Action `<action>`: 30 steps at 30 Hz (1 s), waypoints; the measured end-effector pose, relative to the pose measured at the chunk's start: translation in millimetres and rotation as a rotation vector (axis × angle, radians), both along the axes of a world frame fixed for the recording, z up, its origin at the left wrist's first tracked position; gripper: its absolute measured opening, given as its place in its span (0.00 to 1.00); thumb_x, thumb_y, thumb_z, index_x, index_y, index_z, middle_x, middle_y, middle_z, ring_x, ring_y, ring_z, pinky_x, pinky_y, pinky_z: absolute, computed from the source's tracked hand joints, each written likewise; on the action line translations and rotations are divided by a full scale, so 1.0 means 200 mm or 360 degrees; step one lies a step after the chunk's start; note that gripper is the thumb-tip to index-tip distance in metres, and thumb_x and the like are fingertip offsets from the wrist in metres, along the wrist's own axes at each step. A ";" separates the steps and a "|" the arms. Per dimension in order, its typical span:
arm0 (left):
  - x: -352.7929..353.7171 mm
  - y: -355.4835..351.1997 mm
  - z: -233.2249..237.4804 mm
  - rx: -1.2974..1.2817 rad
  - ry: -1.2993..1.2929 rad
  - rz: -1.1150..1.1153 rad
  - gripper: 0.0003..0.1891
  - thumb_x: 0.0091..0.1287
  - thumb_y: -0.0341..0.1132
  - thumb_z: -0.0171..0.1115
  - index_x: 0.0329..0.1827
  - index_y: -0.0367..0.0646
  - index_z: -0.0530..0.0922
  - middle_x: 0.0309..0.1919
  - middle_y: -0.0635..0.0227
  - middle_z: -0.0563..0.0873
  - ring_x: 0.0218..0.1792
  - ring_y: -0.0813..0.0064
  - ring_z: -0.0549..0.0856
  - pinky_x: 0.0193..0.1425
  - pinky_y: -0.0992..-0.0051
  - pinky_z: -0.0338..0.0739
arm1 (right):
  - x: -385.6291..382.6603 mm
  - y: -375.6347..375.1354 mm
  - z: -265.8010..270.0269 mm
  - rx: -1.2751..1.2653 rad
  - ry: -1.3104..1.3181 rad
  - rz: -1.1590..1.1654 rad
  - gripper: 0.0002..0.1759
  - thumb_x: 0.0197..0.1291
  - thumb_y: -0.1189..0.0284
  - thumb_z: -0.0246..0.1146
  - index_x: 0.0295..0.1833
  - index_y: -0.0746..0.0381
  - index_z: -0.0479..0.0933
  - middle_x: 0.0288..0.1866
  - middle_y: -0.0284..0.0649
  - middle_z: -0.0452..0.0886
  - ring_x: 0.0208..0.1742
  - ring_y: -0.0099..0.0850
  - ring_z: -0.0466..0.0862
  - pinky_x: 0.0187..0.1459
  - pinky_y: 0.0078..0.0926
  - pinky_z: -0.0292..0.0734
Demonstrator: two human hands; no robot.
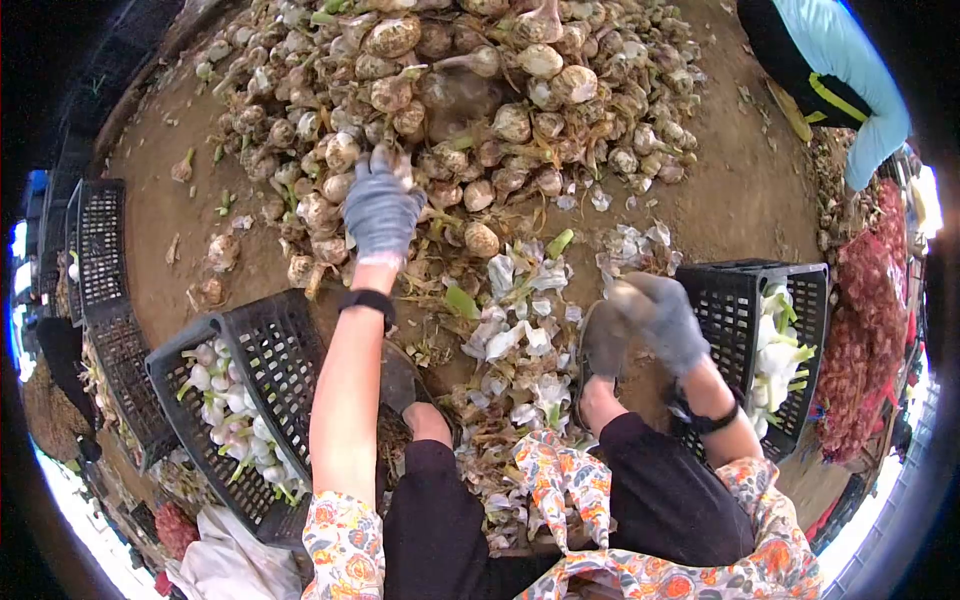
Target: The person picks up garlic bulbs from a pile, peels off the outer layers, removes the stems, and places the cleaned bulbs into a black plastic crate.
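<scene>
My left hand, in a grey glove, reaches into the near edge of a large heap of garlic bulbs. Its fingers stretch over the bulbs and touch them; the fingertips are partly hidden. My right hand, gloved too, hovers above my right shoe, beside the right black crate. Its fingers are curled together, with their tips soiled and slightly blurred; what they hold, if anything, does not show. Pale peeled garlic with green stems lies in that crate. Papery garlic skins litter the ground between my feet.
A tilted black crate at my left holds cleaned garlic bulbs. More black crates stand at the far left. Red net sacks line the right side. Another person's light blue sleeve is at the top right.
</scene>
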State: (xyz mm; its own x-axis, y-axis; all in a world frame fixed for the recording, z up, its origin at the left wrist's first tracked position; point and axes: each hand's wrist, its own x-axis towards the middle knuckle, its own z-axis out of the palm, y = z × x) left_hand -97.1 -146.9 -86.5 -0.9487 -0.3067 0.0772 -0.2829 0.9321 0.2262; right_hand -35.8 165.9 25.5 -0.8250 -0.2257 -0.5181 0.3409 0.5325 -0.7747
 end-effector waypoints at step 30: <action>0.64 0.34 0.19 0.2107 0.0219 -0.0316 0.46 0.44 0.43 0.77 0.65 0.37 0.62 0.59 0.60 0.71 0.60 0.68 0.71 0.64 0.69 0.65 | -0.10 -0.36 -0.16 -0.0632 -0.0307 0.0314 0.16 0.58 0.67 0.60 0.44 0.69 0.77 0.36 0.37 0.81 0.37 0.22 0.78 0.42 0.25 0.74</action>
